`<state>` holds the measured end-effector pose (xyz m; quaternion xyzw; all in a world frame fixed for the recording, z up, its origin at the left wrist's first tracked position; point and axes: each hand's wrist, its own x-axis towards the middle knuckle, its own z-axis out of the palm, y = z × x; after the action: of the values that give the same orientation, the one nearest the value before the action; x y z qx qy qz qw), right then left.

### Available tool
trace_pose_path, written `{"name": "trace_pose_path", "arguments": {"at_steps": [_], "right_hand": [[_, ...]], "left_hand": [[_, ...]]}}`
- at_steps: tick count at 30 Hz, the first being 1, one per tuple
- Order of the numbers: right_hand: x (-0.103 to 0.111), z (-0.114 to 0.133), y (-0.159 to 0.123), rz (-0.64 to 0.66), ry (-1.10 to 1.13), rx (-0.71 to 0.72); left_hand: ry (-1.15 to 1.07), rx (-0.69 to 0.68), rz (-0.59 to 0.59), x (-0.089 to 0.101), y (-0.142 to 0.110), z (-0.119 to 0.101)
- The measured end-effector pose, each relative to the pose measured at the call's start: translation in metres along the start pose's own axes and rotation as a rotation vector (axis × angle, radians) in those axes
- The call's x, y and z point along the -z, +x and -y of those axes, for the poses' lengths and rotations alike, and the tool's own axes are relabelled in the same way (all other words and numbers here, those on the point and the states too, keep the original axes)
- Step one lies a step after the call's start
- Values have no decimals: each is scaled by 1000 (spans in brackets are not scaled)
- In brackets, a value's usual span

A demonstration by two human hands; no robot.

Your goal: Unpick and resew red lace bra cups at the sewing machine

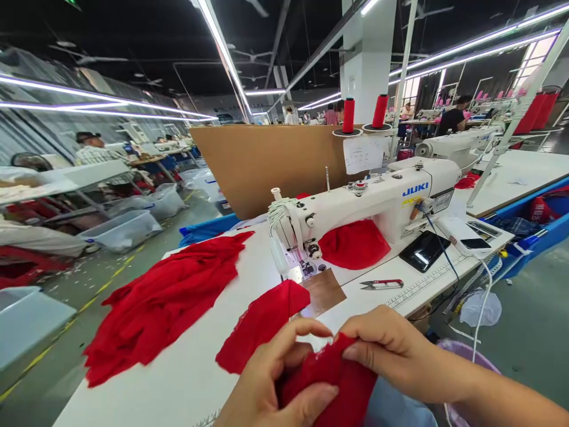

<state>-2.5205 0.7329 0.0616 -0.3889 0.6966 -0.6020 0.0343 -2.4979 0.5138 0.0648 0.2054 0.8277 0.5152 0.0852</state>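
Note:
A piece of red fabric [351, 385] hangs between my two hands at the table's front edge. My left hand [284, 379] is closed round its left part, thumb in front and fingers behind. With thumb and forefinger, my right hand [386, 350] pinches the upper edge. Just beyond them lies a flat red fabric piece [262, 323], its far end near the needle area of a white sewing machine [355, 207]. More red fabric [355, 244] rests under the machine's arm. A large heap of red fabric [169, 302] spreads over the left of the white table [146, 391].
Thread snips [382, 284], a black phone [424, 251] and a printed ruler strip [409, 290] are right of the needle. A brown board [267, 166] stands behind the machine, near red thread cones [348, 115]. Clear plastic bins [120, 230] line the left floor. Other people sit farther back.

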Motion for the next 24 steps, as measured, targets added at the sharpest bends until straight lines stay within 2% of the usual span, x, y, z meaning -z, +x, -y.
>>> {"name": "trace_pose_path", "arguments": {"at_steps": [1, 2, 3, 6, 7, 10, 12, 14, 17, 21, 23, 24], "right_hand": [[5, -1, -3, -24, -8, -14], [9, -2, -6, -54, -44, -16], [13, -4, -9, -90, -109, -1], [24, -11, -17, -249, -353, 98], [27, -13, -19, -314, -423, 115], [35, -18, -25, -430, -538, 107], [39, -20, -29, -443, -528, 81], [41, -19, -33, -439, -475, 13], [45, -16, -37, -426, -363, -142], [48, -13, -37, -381, -216, -285], [50, -12, -36, -393, -205, -305], [50, -11, -35, -400, -194, -317]], "left_hand": [[-41, 67, 89, -1, 4, 1], [-43, 113, 119, -3, 9, 1], [-11, 135, 86, -6, 14, 2], [100, 160, -147, -18, 24, 3], [81, 175, -170, -23, 26, 2], [-131, 220, -78, -36, 30, 1], [-227, 237, 25, -44, 33, 2], [-226, 249, 63, -50, 38, 7], [-163, 162, -68, -59, 47, 20], [8, -101, -283, -72, 51, 30], [51, -209, -279, -78, 49, 26], [1, -214, -207, -80, 49, 22]]}}
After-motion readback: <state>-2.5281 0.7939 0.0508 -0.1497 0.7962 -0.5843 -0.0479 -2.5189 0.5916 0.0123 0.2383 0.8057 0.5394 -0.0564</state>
